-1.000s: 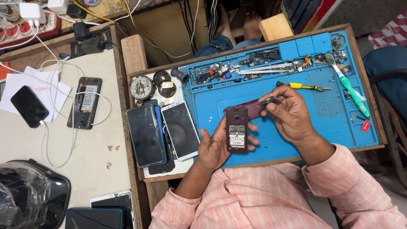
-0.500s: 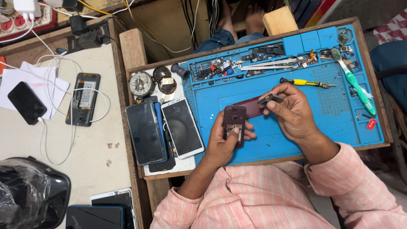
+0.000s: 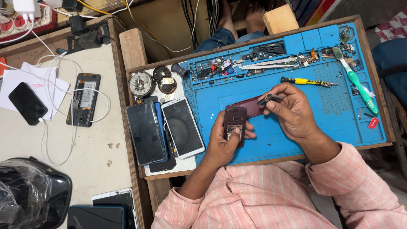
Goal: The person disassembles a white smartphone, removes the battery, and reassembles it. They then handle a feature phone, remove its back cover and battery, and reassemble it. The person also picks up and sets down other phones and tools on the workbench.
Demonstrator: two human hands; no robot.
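Left hand (image 3: 222, 142) grips a maroon keypad phone (image 3: 234, 123); right hand (image 3: 292, 111) pinches a small dark part (image 3: 269, 99) just above a maroon back cover (image 3: 251, 107).

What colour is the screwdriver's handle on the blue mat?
Yellow, with black ends; the screwdriver shows in the head view.

a wooden counter (image 3: 135, 51) with a raised rim carries a blue work mat (image 3: 339, 110), lit evenly and without hard shadows. to its left stands a second, pale counter (image 3: 93, 157) with a worn, speckled top, white cables (image 3: 55, 127) looped across it and sheets of white paper (image 3: 25, 80) near its far edge. a power strip (image 3: 17, 21) lies at the top left corner (plugs and black adapters crowd it). a pale wooden block (image 3: 282, 19) stands beyond the mat. at the lower left sits a dark helmet-like object wrapped in clear plastic (image 3: 25, 199).
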